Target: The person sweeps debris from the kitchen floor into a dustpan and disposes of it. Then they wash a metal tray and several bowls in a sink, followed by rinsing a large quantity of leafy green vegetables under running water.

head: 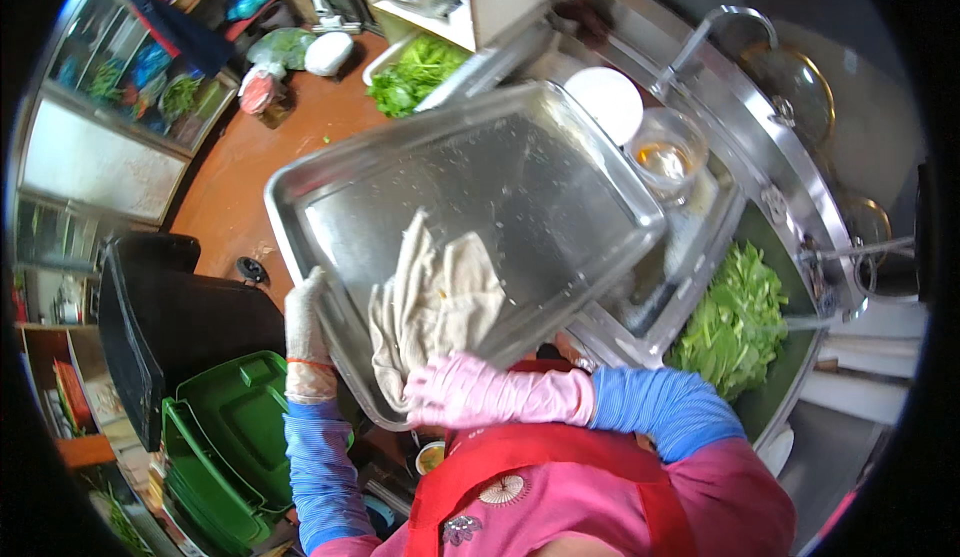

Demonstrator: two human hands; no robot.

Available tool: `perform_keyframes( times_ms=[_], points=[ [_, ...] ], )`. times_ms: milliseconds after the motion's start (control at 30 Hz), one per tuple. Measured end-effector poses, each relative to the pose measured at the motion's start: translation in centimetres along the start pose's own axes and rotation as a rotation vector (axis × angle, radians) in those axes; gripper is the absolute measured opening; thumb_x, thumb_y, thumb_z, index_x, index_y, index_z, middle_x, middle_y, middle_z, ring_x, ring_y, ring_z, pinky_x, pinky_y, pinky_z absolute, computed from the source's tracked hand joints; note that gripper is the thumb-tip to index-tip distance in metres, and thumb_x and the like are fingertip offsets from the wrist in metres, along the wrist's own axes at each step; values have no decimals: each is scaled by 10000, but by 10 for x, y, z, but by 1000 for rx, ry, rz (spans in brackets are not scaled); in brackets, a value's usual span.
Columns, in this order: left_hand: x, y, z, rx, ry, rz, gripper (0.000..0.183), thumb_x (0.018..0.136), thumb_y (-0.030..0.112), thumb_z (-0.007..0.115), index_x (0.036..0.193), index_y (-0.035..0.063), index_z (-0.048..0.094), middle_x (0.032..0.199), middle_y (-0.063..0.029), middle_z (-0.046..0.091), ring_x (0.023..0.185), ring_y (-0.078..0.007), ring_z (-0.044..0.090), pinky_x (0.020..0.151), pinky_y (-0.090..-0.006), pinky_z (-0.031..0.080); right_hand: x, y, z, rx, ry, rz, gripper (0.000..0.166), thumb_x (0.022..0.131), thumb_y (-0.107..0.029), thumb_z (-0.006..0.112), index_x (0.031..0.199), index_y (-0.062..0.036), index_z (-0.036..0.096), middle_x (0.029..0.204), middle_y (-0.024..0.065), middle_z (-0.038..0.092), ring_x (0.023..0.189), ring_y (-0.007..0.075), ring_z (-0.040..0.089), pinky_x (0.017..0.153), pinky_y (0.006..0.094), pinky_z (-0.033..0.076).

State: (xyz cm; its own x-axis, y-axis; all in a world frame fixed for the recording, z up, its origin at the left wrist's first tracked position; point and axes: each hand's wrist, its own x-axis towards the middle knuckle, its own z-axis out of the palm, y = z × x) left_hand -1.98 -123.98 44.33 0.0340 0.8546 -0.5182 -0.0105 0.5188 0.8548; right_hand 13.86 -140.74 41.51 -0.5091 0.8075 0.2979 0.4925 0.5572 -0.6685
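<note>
A large rectangular stainless steel tray [555,189] is held in front of me, tilted, with small light bits scattered over its inner surface. My left hand [307,339], in a whitish knit glove with an orange band at the wrist, grips the tray's left rim. In the near left corner, my right hand [480,392] wears a pink rubber glove and holds the lower end of a crumpled cream cloth [446,298]. The rest of that cloth spreads over the tray bottom. Slight blur covers the right fingers, and the left fingertips are partly hidden.
Beyond the tray are a metal sink with a faucet [701,43], a white plate [604,103] and a clear plastic tub [667,153]. Leafy greens [731,317] fill the right basin. A green bin [225,437] and a black bin [187,309] stand left. Bagged vegetables [281,48] lie on the floor.
</note>
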Motion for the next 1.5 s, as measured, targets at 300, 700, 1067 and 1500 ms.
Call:
perform_keyframes(
  times_ms=[300,700,1067,1500],
  points=[
    [-30,12,29,-39,-17,-20,238,836,269,533,911,45,568,744,-55,584,594,-152,575,525,-259,492,-151,139,-69,-261,-85,495,248,794,-291,449,804,-84,586,819,90,564,784,264,552,701,377,473],
    [-23,8,-11,33,-62,54,209,795,246,551,827,51,618,723,-31,577,675,-136,541,637,-270,436,-199,207,-114,-338,-303,1075,344,804,-279,425,862,14,595,877,225,594,783,376,577,687,448,464],
    [-28,8,8,411,119,185,413,754,361,556,884,-28,608,837,-135,595,798,-228,537,717,-331,411,-27,24,-53,341,-235,295,181,826,-181,547,896,-15,528,883,144,551,849,263,555,753,350,436],
    [-38,16,-17,1380,-3,746,297,786,321,539,808,39,629,792,-223,604,732,-305,610,634,-366,474,-34,21,-34,2,-164,-146,164,805,-189,506,915,-95,584,885,91,534,864,271,505,727,362,418]
  ],
)
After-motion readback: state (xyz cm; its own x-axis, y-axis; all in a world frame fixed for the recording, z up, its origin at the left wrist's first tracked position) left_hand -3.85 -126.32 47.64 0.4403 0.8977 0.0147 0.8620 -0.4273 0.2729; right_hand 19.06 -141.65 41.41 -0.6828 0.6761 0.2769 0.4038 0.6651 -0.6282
